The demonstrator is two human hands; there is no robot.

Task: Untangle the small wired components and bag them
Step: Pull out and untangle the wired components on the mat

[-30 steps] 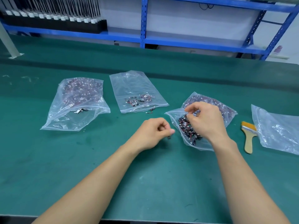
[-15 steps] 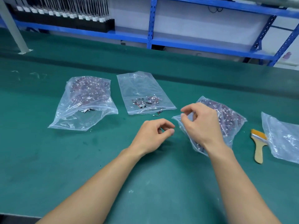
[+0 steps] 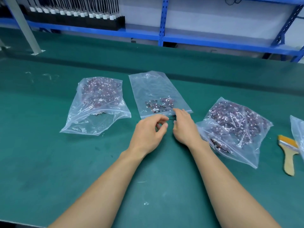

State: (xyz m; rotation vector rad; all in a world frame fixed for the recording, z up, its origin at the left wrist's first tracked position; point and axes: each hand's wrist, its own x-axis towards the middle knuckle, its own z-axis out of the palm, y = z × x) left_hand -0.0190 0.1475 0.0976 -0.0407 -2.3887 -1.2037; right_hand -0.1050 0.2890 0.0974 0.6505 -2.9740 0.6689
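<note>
Three clear zip bags lie on the green mat. The left bag and the right bag are packed with tangled small wired components. The middle bag holds only a few. A loose wired component lies just outside the middle bag's mouth. My right hand is at that mouth, its index finger stretched onto the bag's edge beside the loose component. My left hand hovers close by with loosely curled fingers, and nothing shows in it.
A wooden-handled brush lies at the right, partly under a fourth clear bag at the frame's edge. Blue shelving runs behind the table, and a grey post stands at the back left.
My right hand left the right bag and moved left to the middle bag's mouth. My left hand's thumb and index finger have come apart. The view shifted left.
</note>
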